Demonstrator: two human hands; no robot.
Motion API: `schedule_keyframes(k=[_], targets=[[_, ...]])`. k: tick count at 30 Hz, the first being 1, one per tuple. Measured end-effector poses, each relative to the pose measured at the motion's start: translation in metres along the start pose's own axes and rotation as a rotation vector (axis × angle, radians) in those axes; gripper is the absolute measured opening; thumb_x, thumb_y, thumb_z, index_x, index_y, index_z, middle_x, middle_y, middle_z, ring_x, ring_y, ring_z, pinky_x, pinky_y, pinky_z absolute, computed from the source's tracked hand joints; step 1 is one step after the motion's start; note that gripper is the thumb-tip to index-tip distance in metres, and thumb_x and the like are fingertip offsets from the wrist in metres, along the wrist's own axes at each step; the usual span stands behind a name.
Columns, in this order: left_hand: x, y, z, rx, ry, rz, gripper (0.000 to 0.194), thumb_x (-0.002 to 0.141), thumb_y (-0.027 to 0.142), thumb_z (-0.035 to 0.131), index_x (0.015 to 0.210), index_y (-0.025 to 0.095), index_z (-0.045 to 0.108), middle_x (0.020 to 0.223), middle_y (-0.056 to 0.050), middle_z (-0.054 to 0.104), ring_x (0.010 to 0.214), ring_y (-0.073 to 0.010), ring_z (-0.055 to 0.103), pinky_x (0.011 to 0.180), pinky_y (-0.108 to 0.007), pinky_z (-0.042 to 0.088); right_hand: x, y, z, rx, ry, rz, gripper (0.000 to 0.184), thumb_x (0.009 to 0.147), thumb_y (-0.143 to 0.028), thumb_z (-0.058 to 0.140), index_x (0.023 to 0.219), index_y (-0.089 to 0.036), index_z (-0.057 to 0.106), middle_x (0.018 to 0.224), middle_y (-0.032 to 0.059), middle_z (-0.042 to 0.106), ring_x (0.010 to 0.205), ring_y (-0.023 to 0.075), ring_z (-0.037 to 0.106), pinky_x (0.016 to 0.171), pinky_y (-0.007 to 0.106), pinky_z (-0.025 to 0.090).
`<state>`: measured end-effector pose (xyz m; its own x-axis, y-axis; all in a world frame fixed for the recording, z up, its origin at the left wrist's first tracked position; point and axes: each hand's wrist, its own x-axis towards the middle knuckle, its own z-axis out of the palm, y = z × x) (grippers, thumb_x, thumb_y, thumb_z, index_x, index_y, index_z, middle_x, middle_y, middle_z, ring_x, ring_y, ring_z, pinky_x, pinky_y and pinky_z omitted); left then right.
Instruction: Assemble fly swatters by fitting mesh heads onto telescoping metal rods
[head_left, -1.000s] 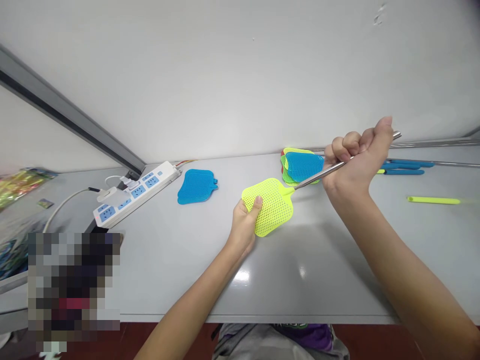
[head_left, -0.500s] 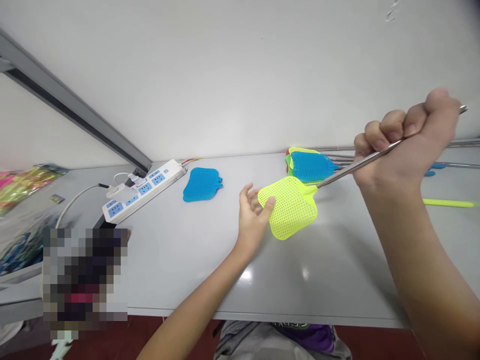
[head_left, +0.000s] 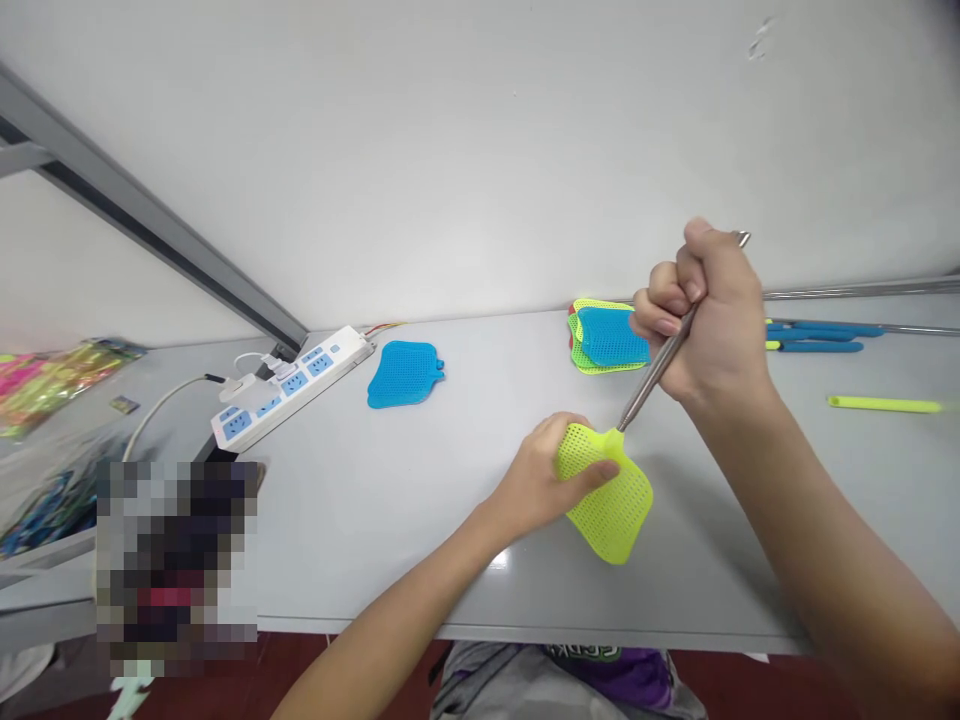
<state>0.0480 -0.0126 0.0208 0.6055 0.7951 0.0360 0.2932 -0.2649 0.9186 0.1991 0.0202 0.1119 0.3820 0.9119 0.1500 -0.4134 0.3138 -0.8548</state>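
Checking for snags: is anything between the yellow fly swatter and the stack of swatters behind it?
Nothing visible: only grey tabletop lies between the yellow fly swatter's mesh head and the stacked swatters. The right hand sits beside the stack.

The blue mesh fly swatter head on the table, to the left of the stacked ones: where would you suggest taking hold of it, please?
I'd pinch the short stub on the right edge of the blue mesh fly swatter head, coming from above and the right. The head lies flat on the grey table, leaving little to get under, whereas the stub juts out from its outline.
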Motion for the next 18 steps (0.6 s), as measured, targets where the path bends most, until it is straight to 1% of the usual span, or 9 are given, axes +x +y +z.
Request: schedule_keyframes(k=[1, 3, 5, 7, 9, 12, 15, 18], targets=[[-0.001, 0.0, 0.002, -0.068, -0.047, -0.052, 0.036, 0.07, 0.047, 0.054, 0.09, 0.018, 0.05, 0.084, -0.004, 0.057, 0.077, -0.0159, 0.053, 0.067, -0.029, 0.043, -0.001, 0.001, 0.0, -0.018, -0.021, 0.019, 0.044, 0.073, -0.035, 0.05, 0.047, -0.017, 0.02, 0.041, -0.0051, 0.02, 0.033, 0.0046, 0.02, 0.035, 0.023, 0.013], [-0.002, -0.001, 0.004, -0.219, -0.14, -0.156, 0.032, 0.069, 0.047, 0.055, 0.076, 0.017, 0.049, 0.069, 0.0, 0.054, 0.062, -0.0115, 0.052, 0.054, -0.023, 0.04, -0.002, 0.002, 0.001, -0.048, -0.06, 0.059, 0.045, 0.073, -0.037, 0.051, 0.047, -0.017, 0.02, 0.041, -0.0052, 0.02, 0.033, 0.0046, 0.02, 0.035, 0.023, 0.013], [-0.002, -0.001, 0.005, -0.354, -0.208, -0.228, 0.032, 0.066, 0.046, 0.059, 0.07, 0.016, 0.047, 0.064, 0.001, 0.052, 0.055, -0.0093, 0.05, 0.049, -0.021, 0.038, -0.002, 0.002, 0.001, -0.065, -0.094, 0.107, 0.045, 0.072, -0.039, 0.052, 0.048, -0.017, 0.021, 0.042, -0.0056, 0.02, 0.033, 0.0044, 0.021, 0.034, 0.022, 0.013], [-0.003, 0.001, 0.004, -0.433, -0.254, -0.264, 0.031, 0.064, 0.044, 0.061, 0.071, 0.016, 0.049, 0.064, 0.001, 0.053, 0.055, -0.0087, 0.05, 0.049, -0.02, 0.037, -0.002, 0.002, 0.0, -0.059, -0.116, 0.145, 0.046, 0.07, -0.041, 0.054, 0.048, -0.018, 0.02, 0.042, -0.006, 0.02, 0.033, 0.0041, 0.021, 0.034, 0.022, 0.014], [-0.004, 0.005, 0.003, -0.449, -0.291, -0.267, 0.03, 0.066, 0.043, 0.06, 0.074, 0.015, 0.054, 0.066, 0.0, 0.054, 0.057, -0.0088, 0.05, 0.051, -0.02, 0.037, -0.003, 0.004, 0.001, -0.037, -0.129, 0.165, 0.046, 0.07, -0.04, 0.055, 0.048, -0.018, 0.02, 0.042, -0.0062, 0.02, 0.033, 0.0039, 0.021, 0.034, 0.022, 0.014], [-0.005, 0.01, 0.001, -0.381, -0.322, -0.237, 0.032, 0.071, 0.045, 0.053, 0.071, 0.014, 0.057, 0.065, -0.001, 0.054, 0.058, -0.009, 0.048, 0.05, -0.019, 0.036, -0.005, 0.006, 0.003, -0.01, -0.146, 0.196, 0.045, 0.07, -0.038, 0.054, 0.047, -0.018, 0.022, 0.042, -0.0062, 0.02, 0.032, 0.0037, 0.021, 0.034, 0.022, 0.014], [-0.007, 0.012, 0.001, -0.274, -0.312, -0.167, 0.034, 0.073, 0.045, 0.049, 0.065, 0.013, 0.056, 0.059, 0.002, 0.048, 0.055, -0.0074, 0.043, 0.048, -0.019, 0.031, -0.008, 0.01, 0.006, 0.009, -0.165, 0.232, 0.045, 0.071, -0.037, 0.055, 0.046, -0.018, 0.023, 0.042, -0.0061, 0.021, 0.032, 0.0034, 0.021, 0.033, 0.022, 0.013], [-0.008, 0.013, 0.0, -0.203, -0.275, -0.102, 0.032, 0.075, 0.041, 0.049, 0.06, 0.013, 0.054, 0.053, 0.004, 0.041, 0.051, -0.006, 0.037, 0.046, -0.019, 0.027, -0.009, 0.011, 0.007, 0.019, -0.164, 0.248, 0.045, 0.07, -0.037, 0.056, 0.047, -0.018, 0.022, 0.042, -0.0063, 0.021, 0.032, 0.0034, 0.021, 0.032, 0.021, 0.014]])
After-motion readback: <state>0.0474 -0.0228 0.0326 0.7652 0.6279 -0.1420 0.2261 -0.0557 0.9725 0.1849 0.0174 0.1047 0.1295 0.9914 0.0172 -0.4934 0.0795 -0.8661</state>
